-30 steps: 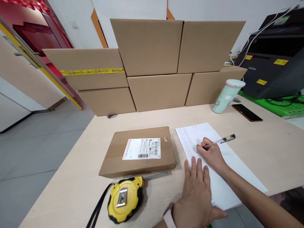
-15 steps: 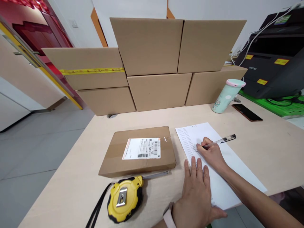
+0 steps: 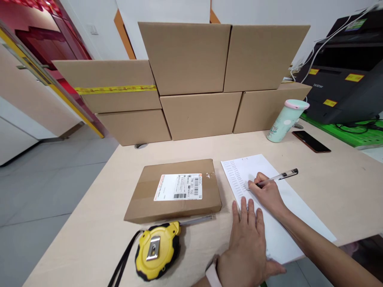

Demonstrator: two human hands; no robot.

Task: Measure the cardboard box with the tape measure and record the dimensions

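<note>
Gripping clear-and-black plastic pen (image 3: pixel 284 175) in right hand (image 3: pixel 268 194), at handwritten column (image 3: pixel 235 179) | laying left hand (image 3: pixel 245 243) flat, open, over left edge of white rectangular paper sheet (image 3: pixel 277 235), by pale wood-toned table (image 3: pixel 98 223)'s front edge | showing only slight pen shift since last second; apparently mid-entry.

Handwriting (image 3: pixel 236 179) on the paper (image 3: pixel 285 196) is too small to read, and the right edge cuts off the printer (image 3: pixel 344 87).

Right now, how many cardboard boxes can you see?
7: labelled box beside the paper; stacked behind it, three lower boxes and three upper boxes, each row left, middle and right. More may be hidden behind them.
</note>
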